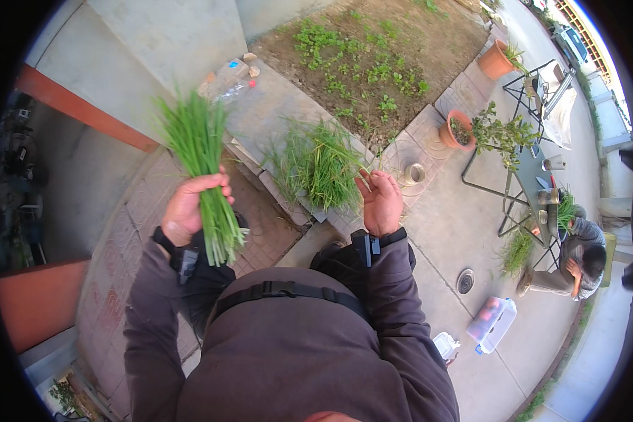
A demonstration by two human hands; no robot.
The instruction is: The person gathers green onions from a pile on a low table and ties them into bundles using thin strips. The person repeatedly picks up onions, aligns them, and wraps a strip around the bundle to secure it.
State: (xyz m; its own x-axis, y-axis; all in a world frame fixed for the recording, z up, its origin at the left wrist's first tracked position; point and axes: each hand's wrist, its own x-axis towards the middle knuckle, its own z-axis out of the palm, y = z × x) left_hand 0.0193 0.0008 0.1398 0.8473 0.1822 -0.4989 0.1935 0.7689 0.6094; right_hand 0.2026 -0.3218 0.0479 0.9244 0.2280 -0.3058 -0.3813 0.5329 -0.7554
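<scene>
My left hand [190,203] is closed around a thick bundle of long green leafy stalks [203,158], which look like Chinese chives. Their pale cut ends point down towards my lap and the green tips fan out away from me. My right hand [378,198] is raised beside a loose heap of grassy green stalks [322,163] on the low ledge. Its thumb and fingertips pinch a thin green blade at the heap's right edge. Both wrists wear black straps with small devices.
A glass jar [414,174] stands right of the heap. Beyond lie a soil bed [348,68] and terracotta pots [456,129]. At the far right a person [580,258] sits by a folding table [535,184]. A plastic box [490,322] and a drain cover [465,281] are on the concrete.
</scene>
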